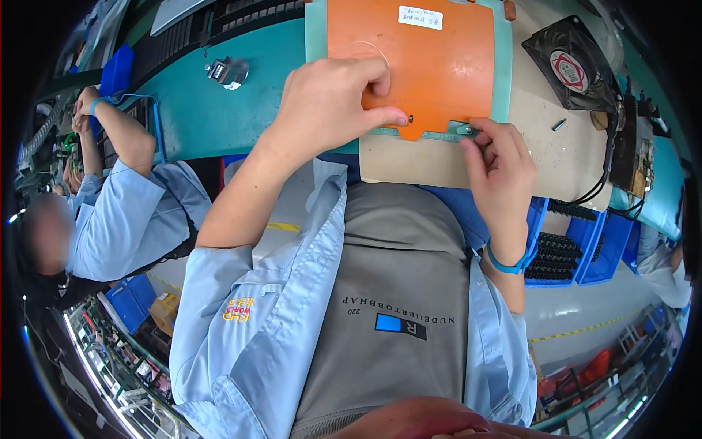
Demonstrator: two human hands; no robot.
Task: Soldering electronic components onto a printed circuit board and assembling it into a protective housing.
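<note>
An orange sheet (pixel 446 69) with a white label (pixel 420 17) lies on a pale green board (pixel 502 66) in front of me. My left hand (pixel 329 91) rests over its left part, fingers curled and the thumb stretched apart from them. That thumb tip touches the sheet beside a small dark slot (pixel 411 118), just above a rounded orange tab (pixel 413 133) at the near edge. At the near right corner, my right hand (pixel 504 157) is closed in a pinch on a small dark piece with a shiny spot (pixel 466 130). What this piece is, I cannot make out.
Beige cardboard (pixel 417 167) lies under the board. To the right stand a black fan (pixel 569 66) with cables and a small dark pin (pixel 559 124). A metal device (pixel 228 72) sits on the green mat (pixel 186 110). Blue bins (pixel 585 249) hold black parts. A co-worker (pixel 121 197) sits at left.
</note>
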